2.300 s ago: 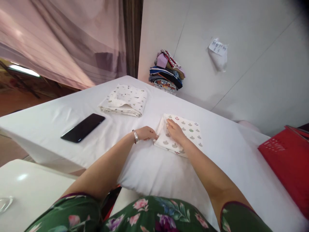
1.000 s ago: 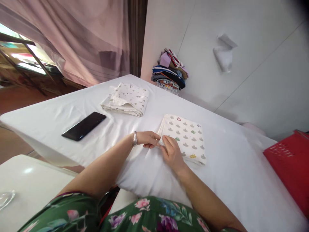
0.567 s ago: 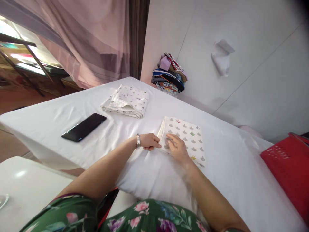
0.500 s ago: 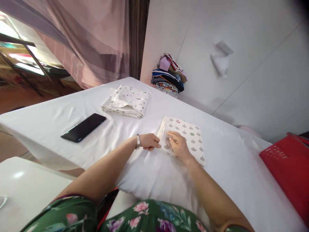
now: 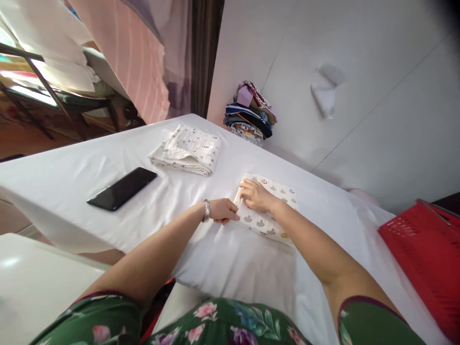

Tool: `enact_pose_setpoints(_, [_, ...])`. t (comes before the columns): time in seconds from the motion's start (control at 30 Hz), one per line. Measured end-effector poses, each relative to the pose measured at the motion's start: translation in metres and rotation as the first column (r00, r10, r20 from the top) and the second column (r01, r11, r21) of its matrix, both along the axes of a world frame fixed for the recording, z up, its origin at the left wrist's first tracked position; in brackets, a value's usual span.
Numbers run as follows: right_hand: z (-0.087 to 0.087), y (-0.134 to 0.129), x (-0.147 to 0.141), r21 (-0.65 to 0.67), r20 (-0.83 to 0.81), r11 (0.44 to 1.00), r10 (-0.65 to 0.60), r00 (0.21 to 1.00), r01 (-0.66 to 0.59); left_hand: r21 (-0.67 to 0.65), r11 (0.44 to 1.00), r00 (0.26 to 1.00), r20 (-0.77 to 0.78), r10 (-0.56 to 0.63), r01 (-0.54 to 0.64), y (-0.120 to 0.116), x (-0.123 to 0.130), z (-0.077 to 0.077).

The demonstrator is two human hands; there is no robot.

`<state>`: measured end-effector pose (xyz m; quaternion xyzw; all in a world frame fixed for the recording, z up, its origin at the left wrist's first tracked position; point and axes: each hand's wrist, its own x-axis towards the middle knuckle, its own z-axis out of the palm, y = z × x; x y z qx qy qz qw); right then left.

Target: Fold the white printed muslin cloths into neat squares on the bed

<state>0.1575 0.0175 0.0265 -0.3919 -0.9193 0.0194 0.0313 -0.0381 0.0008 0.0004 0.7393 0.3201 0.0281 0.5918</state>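
A folded white cloth [image 5: 266,227] printed with grey, red and green motifs lies in front of me. My left hand [image 5: 223,211], with a bracelet at the wrist, pinches the cloth's near left corner between thumb and fingers. My right hand [image 5: 257,195] lies palm down across the cloth, its fingers spread toward the far left edge and touching the fabric. Part of the print is hidden beneath that hand and forearm. Farther off to the left rests another folded white cloth [image 5: 196,149] with small dark prints, touched by neither hand.
A black phone [image 5: 122,189] lies left on the white-covered table [image 5: 172,206]. Stacked folded clothes [image 5: 249,115] sit beyond the far edge, against the wall. A red basket [image 5: 420,258] stands at the right. A white surface [image 5: 43,278] is at lower left, and curtains [image 5: 143,62] hang behind.
My right hand has slid away from me to the cloth's far left edge, its fingers now flatter. My left hand keeps the same corner. The curtain at upper left has shifted.
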Motion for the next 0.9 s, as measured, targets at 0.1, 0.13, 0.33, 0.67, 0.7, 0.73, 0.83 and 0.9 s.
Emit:
enact_pose_setpoints(0.1, [0.007, 0.000, -0.004, -0.012, 0.099, 1.000, 0.017, 0.995, -0.016, 0.006, 1.000, 1.000, -0.006, 0.001, -0.001, 0.000, 0.000, 0.000])
enact_pose_setpoints(0.13, [0.009, 0.000, -0.006, -0.020, 0.121, 1.000, 0.017, 0.993, -0.014, 0.008, 1.000, 1.000, -0.006, -0.002, 0.002, 0.000, 0.000, 0.000])
enact_pose_setpoints(0.33, [0.017, 0.003, -0.007, -0.042, 0.147, 0.999, 0.026, 0.989, -0.020, 0.005, 1.000, 1.000, 0.004, -0.001, 0.001, 0.000, 0.000, -0.001])
enact_pose_setpoints(0.67, [0.023, 0.003, -0.004, -0.078, 0.131, 0.996, 0.046, 0.990, -0.036, 0.027, 1.000, 1.000, -0.005, -0.013, 0.013, 0.000, 0.001, 0.001])
enact_pose_setpoints(0.7, [0.025, 0.004, -0.004, -0.078, 0.121, 0.996, 0.056, 0.991, -0.047, 0.028, 1.000, 1.000, -0.007, -0.009, 0.009, 0.000, 0.001, 0.001])
enact_pose_setpoints(0.73, [0.026, 0.005, -0.005, -0.079, 0.112, 0.995, 0.066, 0.992, -0.057, 0.031, 0.999, 1.000, -0.010, -0.005, 0.005, 0.000, 0.001, 0.000])
enact_pose_setpoints(0.83, [0.026, 0.008, -0.006, -0.101, 0.093, 0.991, 0.096, 0.991, -0.087, 0.046, 0.999, 1.000, -0.019, -0.002, 0.003, 0.000, 0.002, -0.001])
enact_pose_setpoints(0.9, [0.023, 0.011, -0.007, -0.127, 0.084, 0.987, 0.113, 0.990, -0.102, 0.057, 0.998, 1.000, -0.022, -0.005, 0.006, 0.000, 0.002, -0.001])
